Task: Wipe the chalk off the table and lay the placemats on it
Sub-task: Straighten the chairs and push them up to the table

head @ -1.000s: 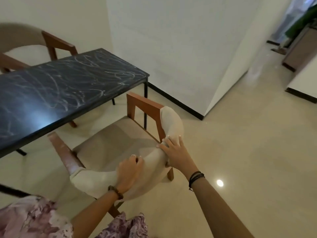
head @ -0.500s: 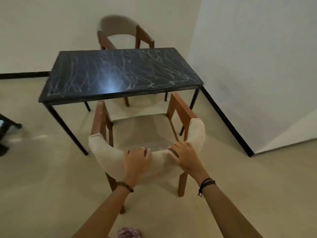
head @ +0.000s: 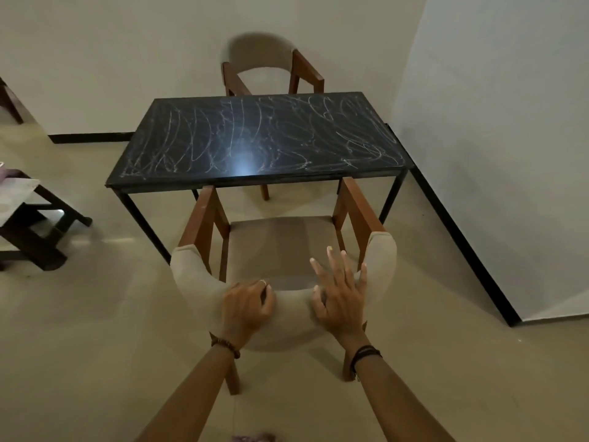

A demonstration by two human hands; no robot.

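Dark wood over on the far left belongs to a low side table [head: 47,218], with something pale and papery laid on top; whether placemats are in that pile can't really be told. Moving right, the left hand [head: 247,306] is curled over the padded backrest of the near chair [head: 280,247], gripping it, probably so the chair can be shifted out of the way for wiping. Next to it, the right hand [head: 339,298] is let go, fingers [head: 333,263] spread and lifted off the backrest. Beyond, the black tabletop [head: 261,138] is covered edge to edge in chalk scribbles [head: 197,145], nothing wiped yet. No containers are seen anywhere. A second chair [head: 271,68] is tucked behind the tabletop.
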